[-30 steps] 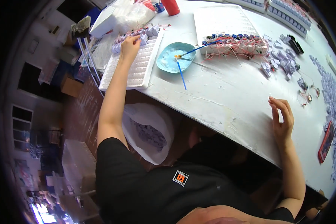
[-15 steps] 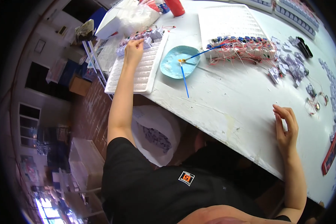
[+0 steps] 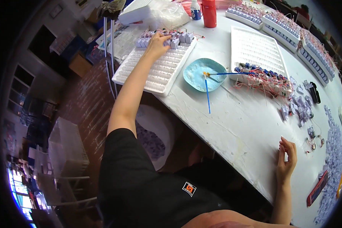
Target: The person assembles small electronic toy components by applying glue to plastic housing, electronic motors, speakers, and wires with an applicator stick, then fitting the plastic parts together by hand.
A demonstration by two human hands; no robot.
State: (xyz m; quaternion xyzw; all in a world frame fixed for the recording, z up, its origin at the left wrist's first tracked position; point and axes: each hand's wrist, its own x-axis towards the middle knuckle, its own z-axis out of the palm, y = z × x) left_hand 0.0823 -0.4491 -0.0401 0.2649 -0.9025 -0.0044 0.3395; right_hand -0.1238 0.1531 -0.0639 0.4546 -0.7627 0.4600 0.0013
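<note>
My left hand [image 3: 156, 47] reaches over the far end of a white ribbed tray [image 3: 136, 78]. Its thumb and fingers close around a small lilac-grey plastic block [image 3: 167, 43], partly hidden by the fingers. Similar blocks [image 3: 185, 37] with thin wires stand in rows there, beside the hand. My right hand [image 3: 287, 157] rests on the white table at the right, fingers loosely curled and apart from the thumb, with nothing in it. Between the hands lies a light-blue dish [image 3: 193, 80] of whitish stuff, with two blue brushes [image 3: 208, 97] leaning in it.
A second white tray [image 3: 254, 43] carries red-wired parts [image 3: 264, 81] at its near end. Loose blocks [image 3: 302, 108], a black object [image 3: 314, 93], a phone [image 3: 317, 189] and a grey heap [image 3: 332, 152] lie rightward. A red bottle [image 3: 209, 14] stands behind; a white sack [image 3: 167, 144] sits below.
The view has shifted, so the table sits lower and further right. My left hand stays at the block rows, its fingers now among them. My right hand remains loosely curled on the table.
</note>
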